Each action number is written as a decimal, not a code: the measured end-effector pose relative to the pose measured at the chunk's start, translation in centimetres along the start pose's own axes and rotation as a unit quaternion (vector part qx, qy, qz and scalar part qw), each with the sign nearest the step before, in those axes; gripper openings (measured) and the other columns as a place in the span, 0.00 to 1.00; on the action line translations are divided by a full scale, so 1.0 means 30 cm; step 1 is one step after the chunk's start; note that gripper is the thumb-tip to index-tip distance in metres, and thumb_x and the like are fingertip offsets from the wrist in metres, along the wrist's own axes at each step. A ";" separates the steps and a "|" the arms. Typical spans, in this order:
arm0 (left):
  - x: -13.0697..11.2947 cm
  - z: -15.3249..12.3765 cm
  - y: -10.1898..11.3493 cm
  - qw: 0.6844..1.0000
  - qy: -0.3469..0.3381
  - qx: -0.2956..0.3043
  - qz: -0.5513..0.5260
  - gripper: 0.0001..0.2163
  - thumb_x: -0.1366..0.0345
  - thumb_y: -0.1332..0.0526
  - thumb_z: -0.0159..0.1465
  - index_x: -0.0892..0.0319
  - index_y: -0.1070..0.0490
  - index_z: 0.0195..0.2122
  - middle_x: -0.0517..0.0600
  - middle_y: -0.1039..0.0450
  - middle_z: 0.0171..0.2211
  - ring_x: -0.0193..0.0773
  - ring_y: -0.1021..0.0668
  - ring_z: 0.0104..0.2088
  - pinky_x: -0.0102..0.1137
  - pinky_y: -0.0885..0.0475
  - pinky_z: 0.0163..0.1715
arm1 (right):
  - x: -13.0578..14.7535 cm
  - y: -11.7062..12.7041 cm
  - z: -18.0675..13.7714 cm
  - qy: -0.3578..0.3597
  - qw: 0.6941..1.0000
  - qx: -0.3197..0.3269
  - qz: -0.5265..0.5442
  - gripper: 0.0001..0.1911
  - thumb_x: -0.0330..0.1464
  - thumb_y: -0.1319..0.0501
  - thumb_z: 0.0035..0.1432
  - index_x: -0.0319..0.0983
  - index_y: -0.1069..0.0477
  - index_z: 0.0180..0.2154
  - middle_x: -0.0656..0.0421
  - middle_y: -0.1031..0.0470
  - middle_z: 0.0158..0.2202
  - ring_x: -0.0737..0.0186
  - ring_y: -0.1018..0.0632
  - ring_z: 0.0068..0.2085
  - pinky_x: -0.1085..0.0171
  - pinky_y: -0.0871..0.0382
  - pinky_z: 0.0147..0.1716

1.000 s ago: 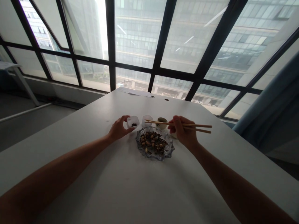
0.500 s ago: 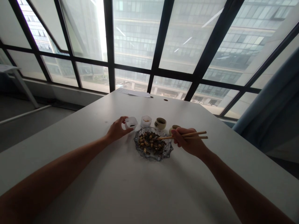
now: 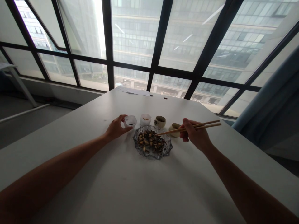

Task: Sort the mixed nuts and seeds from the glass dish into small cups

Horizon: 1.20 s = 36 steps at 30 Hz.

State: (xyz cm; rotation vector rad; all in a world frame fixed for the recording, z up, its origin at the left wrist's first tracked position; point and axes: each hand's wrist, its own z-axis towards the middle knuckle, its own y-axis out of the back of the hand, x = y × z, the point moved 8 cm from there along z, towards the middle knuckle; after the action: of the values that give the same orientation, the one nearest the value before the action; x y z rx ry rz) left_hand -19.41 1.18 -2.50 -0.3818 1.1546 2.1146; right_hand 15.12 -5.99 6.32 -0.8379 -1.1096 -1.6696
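One pair of wooden chopsticks (image 3: 165, 133), in the closed grip of the right hand (image 3: 197, 135); tips at the seeds and nuts (image 3: 150, 140), contact unclear. One scalloped glass dish (image 3: 168, 147), holding these, on the table (image 3: 126, 186). One translucent cup (image 3: 134, 119), dark contents, gripped between thumb and fingers of the left hand (image 3: 115, 128). One second translucent cup (image 3: 145, 123), pale pieces inside, behind the dish. One dark-marked beige cup (image 3: 161, 124), right of that. One plainer beige cup (image 3: 171, 128), partly behind the chopsticks.
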 end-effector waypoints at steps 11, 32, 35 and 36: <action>-0.019 -0.001 0.002 1.000 -0.021 -0.007 0.000 0.30 0.51 0.30 0.53 0.56 0.33 0.55 0.55 0.23 0.45 0.48 0.20 0.44 0.42 0.24 0.45 | 0.133 -0.095 -0.089 0.250 0.967 -0.034 -0.037 0.23 0.51 0.43 0.65 0.42 0.26 0.27 0.57 0.24 0.19 0.62 0.25 0.19 0.63 0.30 0.20; -0.024 -0.005 -0.007 1.000 -0.029 -0.001 -0.009 0.27 0.56 0.30 0.53 0.54 0.34 0.53 0.53 0.23 0.45 0.48 0.20 0.45 0.43 0.25 0.46 | 0.133 -0.207 -0.054 0.165 0.986 0.005 -0.022 0.29 0.57 0.46 0.63 0.41 0.27 0.25 0.59 0.28 0.17 0.65 0.29 0.17 0.66 0.35 0.17; -0.019 -0.003 -0.006 1.000 -0.025 -0.002 -0.009 0.28 0.54 0.30 0.53 0.55 0.34 0.53 0.54 0.23 0.44 0.48 0.20 0.45 0.43 0.25 0.45 | 0.113 -0.183 -0.068 0.108 0.993 0.039 0.024 0.32 0.59 0.42 0.58 0.39 0.28 0.21 0.60 0.32 0.12 0.68 0.33 0.13 0.68 0.40 0.11; -0.018 -0.002 -0.006 1.000 -0.023 -0.003 -0.010 0.28 0.54 0.30 0.53 0.55 0.34 0.53 0.54 0.23 0.44 0.48 0.20 0.44 0.43 0.25 0.45 | 0.108 -0.182 -0.072 0.089 0.994 0.061 0.032 0.32 0.60 0.41 0.56 0.39 0.29 0.19 0.60 0.33 0.11 0.68 0.34 0.12 0.68 0.42 0.10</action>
State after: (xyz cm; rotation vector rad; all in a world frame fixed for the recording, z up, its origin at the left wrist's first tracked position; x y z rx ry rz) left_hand -18.92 0.96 -2.36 -0.3441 1.1144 2.0982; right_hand 8.79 -8.19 6.78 -0.6286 -1.0383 -1.5733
